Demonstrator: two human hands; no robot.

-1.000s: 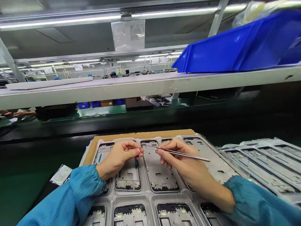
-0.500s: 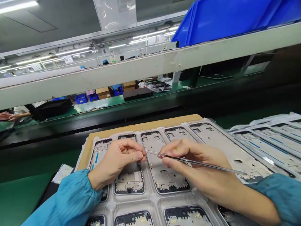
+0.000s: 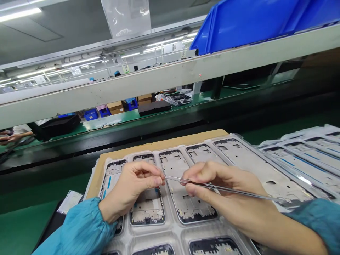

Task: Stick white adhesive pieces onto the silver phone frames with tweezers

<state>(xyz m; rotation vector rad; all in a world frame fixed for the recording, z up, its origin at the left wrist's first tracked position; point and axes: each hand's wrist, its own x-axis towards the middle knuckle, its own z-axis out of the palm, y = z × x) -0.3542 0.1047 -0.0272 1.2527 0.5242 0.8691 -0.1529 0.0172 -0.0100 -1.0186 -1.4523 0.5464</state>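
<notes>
Lower in view now, both hands have drawn toward me; my right hand (image 3: 223, 193) clamps the steel tweezers (image 3: 239, 191) between thumb and fingers, tips just beside my left hand (image 3: 130, 191), its fingertips (image 3: 156, 181) pinched together, on what I cannot tell; the tweezers should handle light, stiff and slick, best held mid-shank; beneath them a thin metal phone frame (image 3: 183, 209) sits in a clear plastic tray (image 3: 172, 230), fragile, best taken by its edges.
</notes>
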